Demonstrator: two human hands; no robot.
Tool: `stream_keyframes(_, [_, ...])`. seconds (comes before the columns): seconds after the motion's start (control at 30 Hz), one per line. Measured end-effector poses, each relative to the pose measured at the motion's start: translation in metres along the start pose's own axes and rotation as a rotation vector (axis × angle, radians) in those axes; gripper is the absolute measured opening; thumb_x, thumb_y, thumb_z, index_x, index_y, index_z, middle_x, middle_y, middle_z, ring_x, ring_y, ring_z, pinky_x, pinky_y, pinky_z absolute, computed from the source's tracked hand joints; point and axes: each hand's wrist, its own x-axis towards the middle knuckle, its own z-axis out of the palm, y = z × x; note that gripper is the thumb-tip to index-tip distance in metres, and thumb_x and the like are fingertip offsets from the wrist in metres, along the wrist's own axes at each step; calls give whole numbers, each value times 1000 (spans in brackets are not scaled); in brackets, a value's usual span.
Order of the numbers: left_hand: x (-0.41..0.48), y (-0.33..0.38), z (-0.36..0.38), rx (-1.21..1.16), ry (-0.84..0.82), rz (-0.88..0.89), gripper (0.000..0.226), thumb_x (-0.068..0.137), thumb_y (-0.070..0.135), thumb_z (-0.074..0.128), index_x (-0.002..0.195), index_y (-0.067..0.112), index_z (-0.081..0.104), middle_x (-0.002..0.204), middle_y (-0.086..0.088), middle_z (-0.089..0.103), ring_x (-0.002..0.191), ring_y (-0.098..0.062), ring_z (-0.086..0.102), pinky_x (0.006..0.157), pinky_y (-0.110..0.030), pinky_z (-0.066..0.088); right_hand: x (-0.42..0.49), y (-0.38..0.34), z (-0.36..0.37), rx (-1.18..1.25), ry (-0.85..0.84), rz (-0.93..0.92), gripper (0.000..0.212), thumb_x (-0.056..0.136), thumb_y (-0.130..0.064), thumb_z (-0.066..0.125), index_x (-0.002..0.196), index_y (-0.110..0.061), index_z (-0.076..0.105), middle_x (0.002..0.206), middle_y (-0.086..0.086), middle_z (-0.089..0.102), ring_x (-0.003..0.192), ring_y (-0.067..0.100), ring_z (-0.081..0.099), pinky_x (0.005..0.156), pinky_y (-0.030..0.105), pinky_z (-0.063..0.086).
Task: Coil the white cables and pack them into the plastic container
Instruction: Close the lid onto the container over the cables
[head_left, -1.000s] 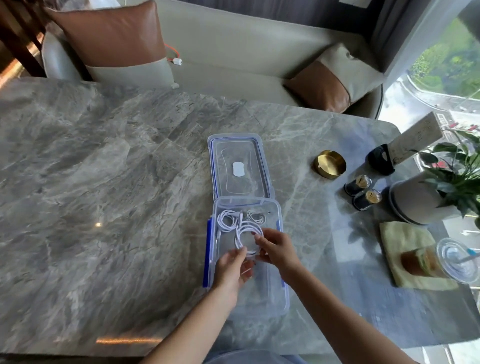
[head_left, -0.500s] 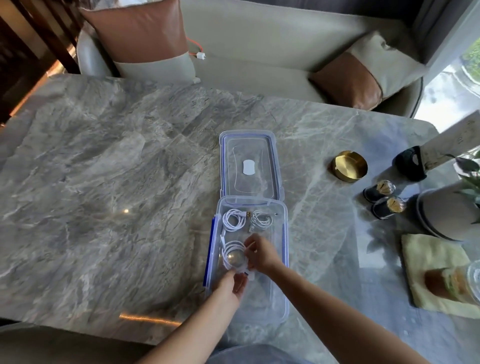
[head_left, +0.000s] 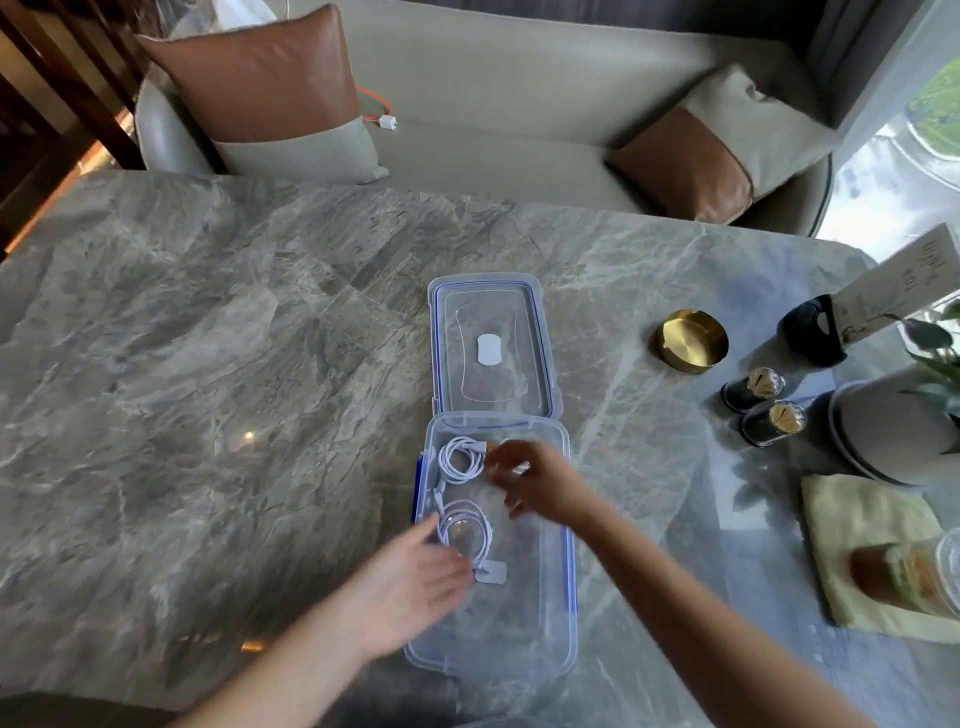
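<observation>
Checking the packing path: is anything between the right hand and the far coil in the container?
Nothing visible does. The right hand is beside the far coil inside the open container; the lid lies flat beyond, clear of both.

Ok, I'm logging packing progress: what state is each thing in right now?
clear plastic container: open, on the marble table.
clear blue-edged lid: off, lying flat beyond it.
far white coiled cable: inside container.
near white coiled cable: inside container.
left hand: relaxed, beside near coil.
right hand: blurred, grip unclear.
</observation>
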Motion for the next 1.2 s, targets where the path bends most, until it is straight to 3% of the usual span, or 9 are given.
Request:
stream_keyframes(0.13, [-2,80,2,221,-15,293,29,91,29,50,103,7,64,96,-9,71,83,-19,67,72,-29,57,26,-33,-57,237,156,-32,12,93,-12,56,101,-7,63,74,0,59,48,4,56,48,19,53])
stream_keyframes(0.3, [59,168,26,423,232,558,10,92,17,53,91,9,59,82,-3,60,66,-13,56,48,-17,52,83,-26,-90,380,335,193,25,97,-15,47,116,-1,57,75,2,52,56,14,52,45,20,53])
stream_keyframes(0.43, [102,197,37,459,354,509,26,94,13,48,118,3,51,74,-3,52,59,-13,48,42,-19,48,109,-15,-95,441,318,354,15,98,-18,42,107,-12,52,75,4,51,57,14,50,41,20,49])
stream_keyframes(0.57, [121,198,44,586,267,321,16,95,24,48,106,13,47,75,-7,57,61,-16,54,43,-20,50,123,-12,-91,589,248,433,10,99,-19,41,103,-12,48,72,7,49,57,14,45,41,20,44])
stream_keyframes(0.73, [131,199,46,490,293,315,24,96,33,45,104,12,49,72,-8,54,64,-19,54,61,-30,51,131,-11,-97,708,255,475,26,100,-28,39,82,-13,47,73,9,55,55,17,47,42,19,42])
stream_keyframes(0.83, [128,202,45,399,263,382,34,96,42,39,106,12,52,74,-8,55,68,-19,56,65,-31,51,128,-6,-106,902,242,418,30,100,-39,35,87,-14,47,67,12,64,43,15,56,37,14,44])
stream_keyframes(0.93, [112,207,46,399,217,485,41,95,49,35,103,14,54,78,-7,61,72,-18,61,64,-29,51,121,-8,-119,984,206,302,36,97,-47,37,91,-14,52,57,7,70,42,11,60,44,16,49])
stream_keyframes(1.07, [81,202,43,371,185,598,35,94,49,39,88,20,57,75,-4,68,64,-13,66,53,-23,53,103,-18,-130,769,181,137,30,92,-49,48,88,-20,56,64,-2,71,56,8,64,54,20,53])
stream_keyframes(1.2, [58,173,29,418,139,628,26,93,38,47,77,21,58,71,0,62,56,-10,59,44,-17,46,71,-19,-119,530,181,-35,21,92,-37,55,79,-21,54,60,-10,63,55,3,59,51,17,49])
